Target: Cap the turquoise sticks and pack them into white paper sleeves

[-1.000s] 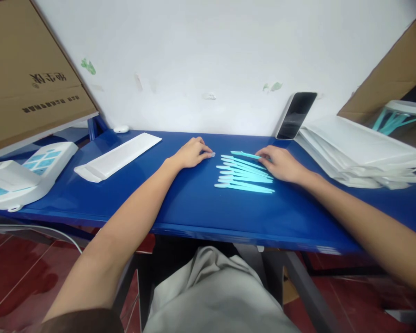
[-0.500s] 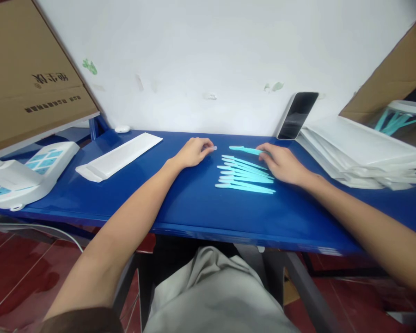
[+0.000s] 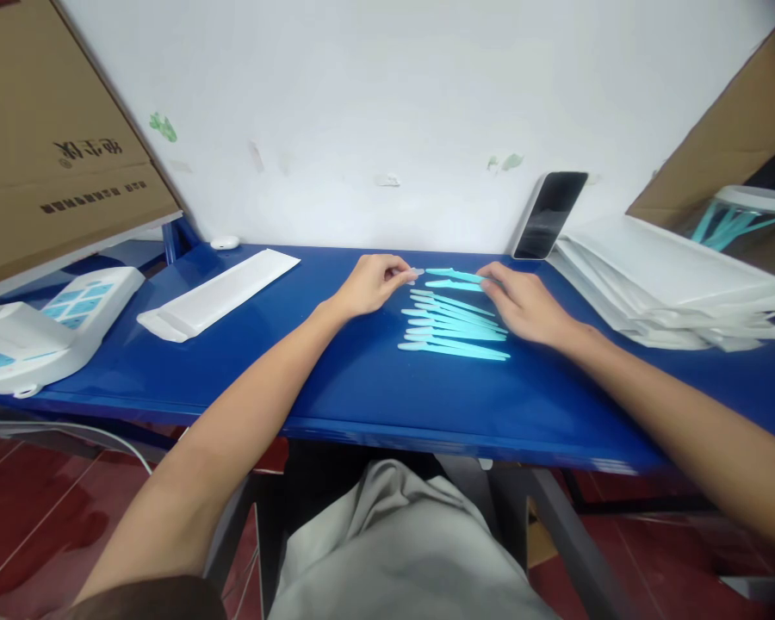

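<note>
My left hand (image 3: 381,282) is closed in a pinch on a small clear cap (image 3: 417,272). Just to the cap's right lies the blade end of a turquoise eyebrow razor (image 3: 453,273); I cannot tell whether the two touch. The fingers of my right hand (image 3: 523,301) are closed on that razor's handle end. Right below it, a second turquoise razor (image 3: 455,285) reaches under the same fingertips; whether it is also gripped is unclear. Nearer to me, several more eyebrow razors (image 3: 458,332) lie side by side on the blue table (image 3: 362,370), pale caps pointing left.
A white sleeve-like packet (image 3: 220,294) lies left of my hands, beside a white device with blue panels (image 3: 71,319). A phone (image 3: 551,215) leans on the wall. White packets (image 3: 678,275) are stacked at right, near a tub (image 3: 742,220) with turquoise sticks. A cardboard box (image 3: 58,112) stands left.
My left hand has moved right with the cap, up to the razor's blade end. Two razors now show at my right hand's fingertips, where one showed before.
</note>
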`<action>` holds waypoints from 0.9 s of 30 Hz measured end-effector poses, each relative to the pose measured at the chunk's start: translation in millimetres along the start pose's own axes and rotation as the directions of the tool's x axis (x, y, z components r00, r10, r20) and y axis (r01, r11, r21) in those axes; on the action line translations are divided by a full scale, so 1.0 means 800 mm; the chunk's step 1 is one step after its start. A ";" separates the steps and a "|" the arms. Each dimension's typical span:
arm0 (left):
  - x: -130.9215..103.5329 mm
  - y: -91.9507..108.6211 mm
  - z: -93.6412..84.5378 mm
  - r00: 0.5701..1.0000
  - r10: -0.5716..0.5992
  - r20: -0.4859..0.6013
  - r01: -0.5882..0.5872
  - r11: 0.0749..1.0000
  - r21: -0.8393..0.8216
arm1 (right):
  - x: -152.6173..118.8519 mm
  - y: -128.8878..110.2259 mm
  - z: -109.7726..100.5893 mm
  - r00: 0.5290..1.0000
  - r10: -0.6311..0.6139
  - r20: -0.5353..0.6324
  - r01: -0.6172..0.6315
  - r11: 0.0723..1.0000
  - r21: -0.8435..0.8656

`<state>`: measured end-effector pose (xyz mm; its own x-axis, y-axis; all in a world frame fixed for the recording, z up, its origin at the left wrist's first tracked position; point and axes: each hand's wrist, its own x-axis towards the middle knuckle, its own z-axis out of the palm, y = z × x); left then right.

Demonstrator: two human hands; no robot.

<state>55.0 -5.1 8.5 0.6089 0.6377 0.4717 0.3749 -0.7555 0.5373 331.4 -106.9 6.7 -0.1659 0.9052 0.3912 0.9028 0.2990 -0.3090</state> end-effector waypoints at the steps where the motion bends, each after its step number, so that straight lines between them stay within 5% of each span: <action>1: 0.000 0.000 0.000 1.000 0.009 -0.005 -0.009 1.000 -0.001 | 0.000 0.000 0.000 1.000 0.003 -0.002 -0.003 1.000 0.001; 10: 0.001 -0.006 0.005 0.997 0.061 -0.050 -0.064 0.997 -0.054 | 0.001 -0.005 -0.002 0.999 -0.020 -0.042 0.021 0.999 0.038; 27: 0.004 -0.002 0.007 0.991 -0.047 -0.128 0.017 0.975 -0.223 | 0.001 -0.006 -0.002 1.000 0.011 -0.019 -0.010 0.999 0.033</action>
<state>59.6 -2.6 5.2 0.4963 0.6864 0.5316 0.2197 -0.6917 0.6880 327.5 -108.3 10.0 -0.1485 0.9027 0.4038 0.8908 0.2994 -0.3418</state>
